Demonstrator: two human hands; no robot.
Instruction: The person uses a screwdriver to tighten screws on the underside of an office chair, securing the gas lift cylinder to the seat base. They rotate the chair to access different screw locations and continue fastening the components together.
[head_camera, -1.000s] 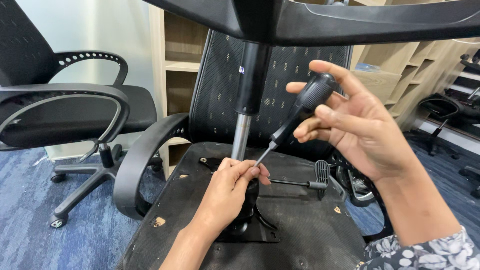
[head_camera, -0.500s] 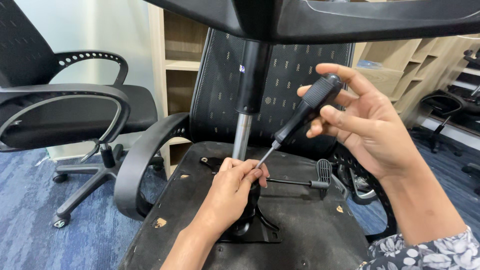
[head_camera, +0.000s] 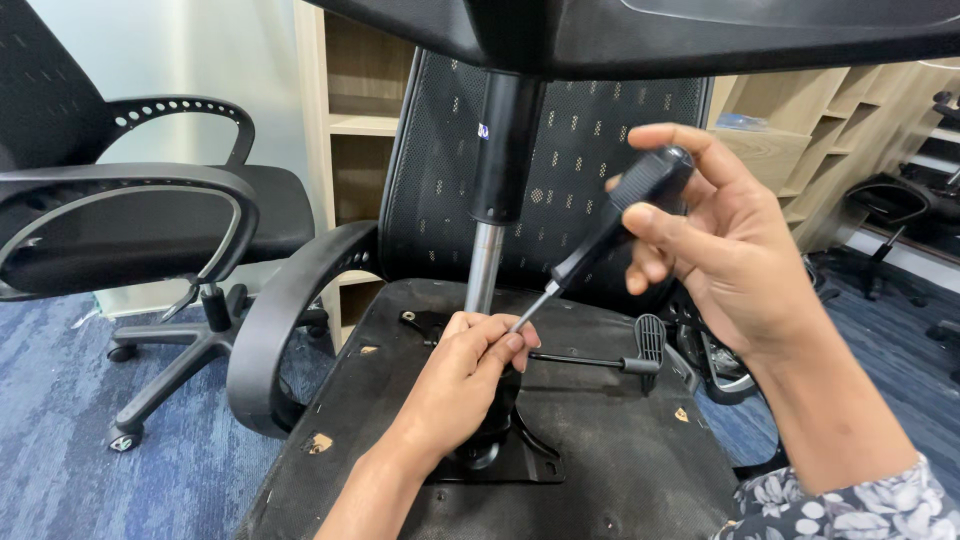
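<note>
While the upturned office chair (head_camera: 560, 440) lies with its black seat underside facing up, a screwdriver (head_camera: 610, 225) with a black handle is gripped in the right hand (head_camera: 730, 250), the fingers wrapped closed around the handle and the thumb laid along it. The tool is held at a slant, its metal tip pointing down and to the left, where it meets the fingertips of the left hand (head_camera: 470, 375). That hand is curled narrow, its fingers pinched together around the tip at a spot just in front of the gas-lift column (head_camera: 490, 200); whether something small is held there cannot be told. The column rises upright from the black mounting plate (head_camera: 510, 455) in the middle of the seat underside. A lever with a flat paddle end (head_camera: 645, 345) sticks out to the right of the column. A curved armrest (head_camera: 280, 330) is seen left of the column, and a second black chair (head_camera: 150, 230) stands further left on blue carpet (head_camera: 60, 420).
</note>
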